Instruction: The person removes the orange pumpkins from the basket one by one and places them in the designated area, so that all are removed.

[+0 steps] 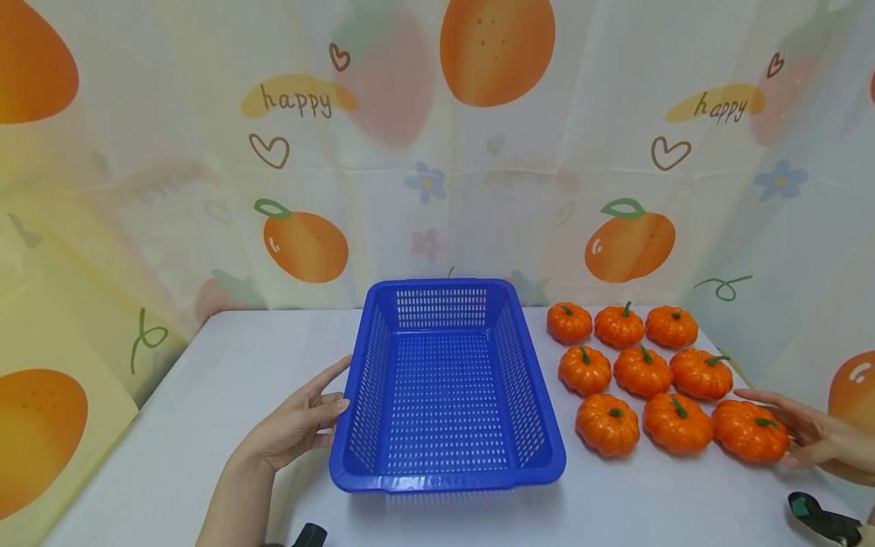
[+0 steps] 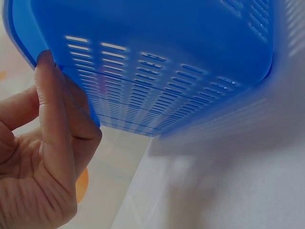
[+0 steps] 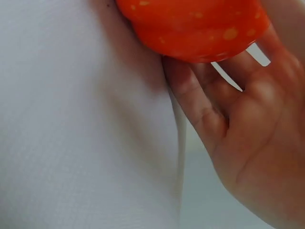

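A blue plastic basket (image 1: 447,484) with slotted walls stands on the white table. My left hand (image 1: 297,422) holds its left rim, thumb at the edge and the index finger stretched along the side. From the left wrist view, the fingers (image 2: 53,109) meet the rim while the basket's slotted wall (image 2: 143,76) runs away beside them. At the right front, my right hand (image 1: 816,437) is around the right side of a small orange pumpkin (image 1: 748,431) with a green stem. The right wrist view has the thumb (image 3: 188,88) against the pumpkin's lower edge; other fingertips are hidden behind it.
Several more orange pumpkins (image 1: 642,371) sit in rows right of the basket. A fruit-patterned curtain (image 1: 437,190) hangs behind the white table (image 1: 178,425). Black device parts show at the bottom edge and at the lower right.
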A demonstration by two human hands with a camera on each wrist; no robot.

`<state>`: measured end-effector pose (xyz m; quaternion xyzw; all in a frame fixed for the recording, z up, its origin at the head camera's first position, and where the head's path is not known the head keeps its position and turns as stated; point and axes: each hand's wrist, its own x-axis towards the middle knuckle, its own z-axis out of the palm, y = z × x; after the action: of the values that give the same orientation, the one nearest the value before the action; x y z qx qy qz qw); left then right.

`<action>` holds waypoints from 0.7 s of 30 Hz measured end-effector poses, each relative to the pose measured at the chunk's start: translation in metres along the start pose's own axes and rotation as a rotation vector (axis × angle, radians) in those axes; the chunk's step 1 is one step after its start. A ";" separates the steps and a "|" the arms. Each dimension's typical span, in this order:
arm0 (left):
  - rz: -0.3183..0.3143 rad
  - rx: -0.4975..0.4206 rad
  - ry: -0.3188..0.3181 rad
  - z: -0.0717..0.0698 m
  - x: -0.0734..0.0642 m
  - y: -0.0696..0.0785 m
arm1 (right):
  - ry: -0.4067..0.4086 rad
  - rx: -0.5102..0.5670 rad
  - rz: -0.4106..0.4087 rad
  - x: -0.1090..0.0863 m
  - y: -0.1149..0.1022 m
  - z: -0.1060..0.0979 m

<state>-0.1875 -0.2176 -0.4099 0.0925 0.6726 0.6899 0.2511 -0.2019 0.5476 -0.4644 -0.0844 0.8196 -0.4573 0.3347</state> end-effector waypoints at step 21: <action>-0.035 0.258 0.100 -0.005 -0.005 0.009 | 0.534 0.039 -0.384 -0.008 -0.045 0.010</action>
<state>-0.1872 -0.2237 -0.4002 0.0778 0.7688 0.5972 0.2153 -0.1972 0.5193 -0.4280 -0.1081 0.8386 -0.5336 0.0171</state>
